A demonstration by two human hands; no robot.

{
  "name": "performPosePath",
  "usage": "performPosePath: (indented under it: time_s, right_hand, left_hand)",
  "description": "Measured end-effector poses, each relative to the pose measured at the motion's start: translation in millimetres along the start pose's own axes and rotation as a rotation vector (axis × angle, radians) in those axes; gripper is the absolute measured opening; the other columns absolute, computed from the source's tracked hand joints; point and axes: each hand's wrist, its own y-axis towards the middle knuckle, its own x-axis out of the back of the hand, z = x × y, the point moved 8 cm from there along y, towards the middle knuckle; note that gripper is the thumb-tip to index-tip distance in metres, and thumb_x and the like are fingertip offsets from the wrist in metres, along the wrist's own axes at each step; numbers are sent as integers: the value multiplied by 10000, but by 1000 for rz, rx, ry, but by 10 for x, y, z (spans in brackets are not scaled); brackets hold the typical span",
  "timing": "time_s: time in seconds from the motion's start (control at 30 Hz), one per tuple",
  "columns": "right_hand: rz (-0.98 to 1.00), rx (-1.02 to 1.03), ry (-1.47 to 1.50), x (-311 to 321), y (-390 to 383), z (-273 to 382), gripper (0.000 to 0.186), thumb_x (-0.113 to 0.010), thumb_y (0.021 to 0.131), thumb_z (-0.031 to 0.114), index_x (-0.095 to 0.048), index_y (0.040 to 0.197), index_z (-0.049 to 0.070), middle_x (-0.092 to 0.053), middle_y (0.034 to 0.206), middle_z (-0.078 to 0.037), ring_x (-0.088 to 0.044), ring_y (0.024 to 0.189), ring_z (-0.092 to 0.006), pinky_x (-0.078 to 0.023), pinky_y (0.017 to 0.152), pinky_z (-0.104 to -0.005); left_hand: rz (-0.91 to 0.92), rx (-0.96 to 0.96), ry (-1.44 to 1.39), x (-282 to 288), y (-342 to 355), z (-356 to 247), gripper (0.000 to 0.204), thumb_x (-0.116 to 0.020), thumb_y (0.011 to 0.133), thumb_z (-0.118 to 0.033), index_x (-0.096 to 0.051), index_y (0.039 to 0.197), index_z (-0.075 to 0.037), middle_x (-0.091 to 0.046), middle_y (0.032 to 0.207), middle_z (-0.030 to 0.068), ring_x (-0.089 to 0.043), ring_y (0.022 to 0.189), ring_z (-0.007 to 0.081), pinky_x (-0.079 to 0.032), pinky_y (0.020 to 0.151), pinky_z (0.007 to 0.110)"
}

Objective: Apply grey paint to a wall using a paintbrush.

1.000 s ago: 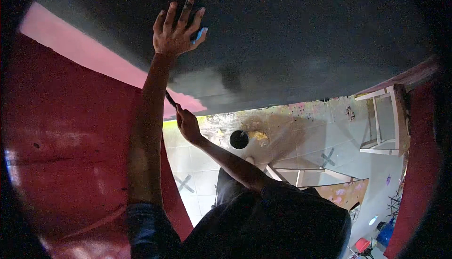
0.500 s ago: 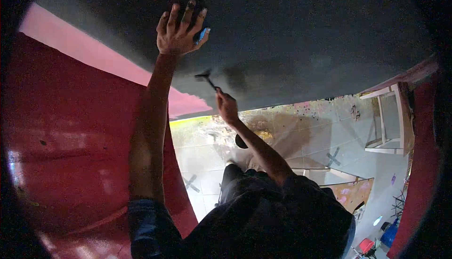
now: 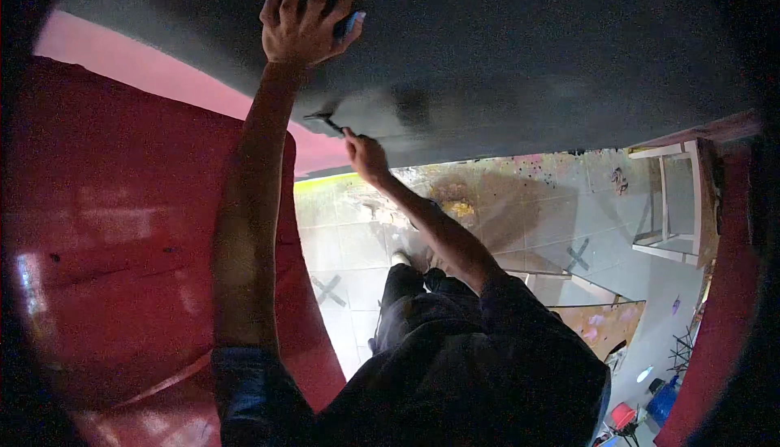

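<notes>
1. Head view: the right hand (image 3: 368, 157), near the middle of the scene, is closed around the handle of a dark brush-like tool (image 3: 328, 120), thumb side toward the tool's head.
2. The tool points far and to the left, its wider head over a large dark grey surface (image 3: 528, 57), close to the edge of a pink band (image 3: 162, 53). Whether the head is touching the paint cannot be told.
3. Farther away and to the left, the left hand (image 3: 305, 32) is spread wide, back of the hand showing, fingers apart and pointing far. It appears to lie flat on the grey surface and grips nothing that can be seen; a small blue patch (image 3: 357, 19) shows beside its thumb.
4. Left of both hands, a glossy deep-red surface (image 3: 138, 203) fills the side of the scene, bordered on its far side by the pink band.
5. Below the grey surface runs a pale tiled floor (image 3: 349, 240) with brown and yellow stains and dark taped crosses.
6. On the right stand a white wooden frame (image 3: 697, 195) and, nearer, a paint-spotted board (image 3: 601, 323).
7. At the near right are a red container (image 3: 623, 414) and a blue object (image 3: 664, 402).
</notes>
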Motion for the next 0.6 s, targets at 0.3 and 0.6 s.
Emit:
performPosePath:
  time_s: [0.3, 0.6]
  right_hand:
    - [-230, -160, -44, 733, -945, -557, 175, -544, 920, 131, -637, 1015, 17, -638, 746, -130, -611, 662, -216, -467, 593, -330]
    - [7, -16, 8, -346, -214, -98, 285, -536, 886, 167, -576, 1152, 73, -555, 667, -157, -579, 620, -316, -442, 523, -422]
  left_hand:
    - [-76, -35, 16, 189, 97, 16, 550, -529, 803, -479, -458, 1302, -260, -435, 1361, 87, -384, 1225, 354, -300, 974, 526]
    - [-54, -23, 33, 138, 125, -74, 549, -523, 801, -486, -465, 1301, -265, -437, 1368, 59, -381, 1240, 337, -290, 987, 509]
